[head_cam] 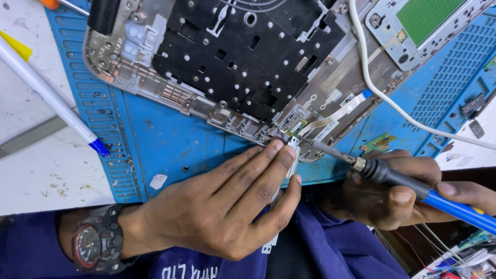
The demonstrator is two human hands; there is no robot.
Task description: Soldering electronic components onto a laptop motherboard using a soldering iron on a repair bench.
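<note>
An opened laptop shell, black plate inside a silver frame, lies on a blue work mat. My left hand holds a thin white strip between thumb and fingers, its fingertips pressed against the shell's near corner. My right hand grips a soldering iron with a black collar and blue handle. Its metal tip reaches a small green board at that corner. A black and red watch sits on my left wrist.
A white cable crosses the shell toward the right. A silver part with a green panel lies at the top right. A white and blue pen rests on the white bench at left. Small loose parts sit on the mat's right side.
</note>
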